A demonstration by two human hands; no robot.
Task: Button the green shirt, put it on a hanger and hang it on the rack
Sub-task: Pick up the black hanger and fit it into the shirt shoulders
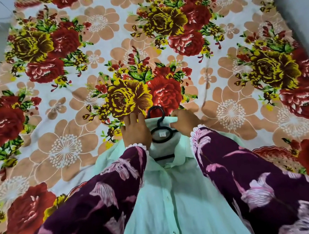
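Hands are working at the collar: the left hand (pixel 134 130) is lying flat, fingers spread on thin mint-green shirt (pixel 173 208) cloth, while the right hand (pixel 186 119) is pinching the collar edge beside the black curved plastic hanger (pixel 160 128), on the flowered bed (pixel 101 45).

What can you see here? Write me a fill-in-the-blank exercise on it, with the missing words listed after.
1. The hanger inside the shirt's neck is ____ in colour.
2. The shirt lies on a bedsheet printed with ____.
3. The left hand and the right hand both rest at the shirt's ____.
4. The front of the shirt is fastened with small ____.

Missing words: black; flowers; collar; buttons
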